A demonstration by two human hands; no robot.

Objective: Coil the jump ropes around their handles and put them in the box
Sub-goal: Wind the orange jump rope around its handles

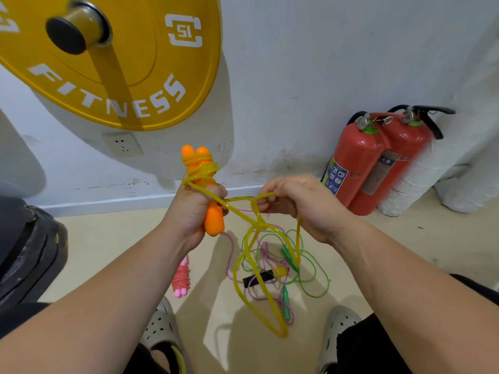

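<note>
My left hand [195, 211] grips the two orange handles [213, 221] of a jump rope held upright together, with a few turns of yellow rope [199, 164] wound round their tops. My right hand [294, 202] pinches the same yellow rope a little to the right; its loose part [259, 300] hangs down in a long loop to the floor. On the floor below lie a pink rope coiled round its handles [181, 276], a loose green rope [310, 276] with green handles, and a purple rope [229, 255] tangled with a black and yellow handle [263, 276]. No box is in view.
A yellow weight plate [108, 60] on a bar hangs close at the upper left. Two red fire extinguishers [378, 163] stand against the white wall at the right. A dark plate stack [24, 252] is at the left. My feet in grey clogs [162, 327] flank the ropes.
</note>
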